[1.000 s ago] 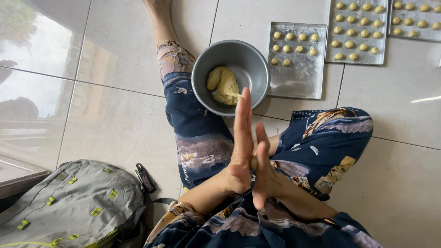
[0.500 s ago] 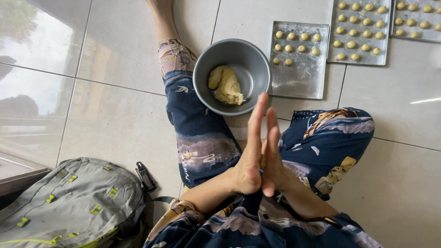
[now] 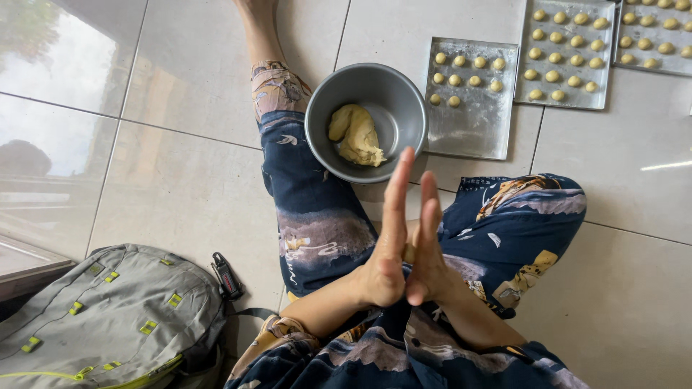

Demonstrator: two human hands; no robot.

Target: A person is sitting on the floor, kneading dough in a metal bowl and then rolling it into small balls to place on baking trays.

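My left hand (image 3: pixel 388 238) and my right hand (image 3: pixel 429 245) are pressed palm to palm above my lap, fingers straight and pointing away from me. A small piece of yellow dough (image 3: pixel 409 252) shows between the palms. Just beyond my fingertips a grey metal bowl (image 3: pixel 393 90) sits on the tiled floor against my left leg, holding a lump of yellow dough (image 3: pixel 355 135). To the bowl's right lies a metal baking tray (image 3: pixel 476 122) with several small dough balls (image 3: pixel 466 70) in rows at its far end.
Two more trays (image 3: pixel 566 97) (image 3: pixel 652 65) of dough balls lie at the top right. A grey backpack (image 3: pixel 108 324) with yellow-green tabs rests on the floor at lower left. I sit with my left leg stretched out and my right knee bent, in dark patterned trousers.
My palms have slid against each other: the left hand moved forward and the right back, and both hands shifted a little to the right.
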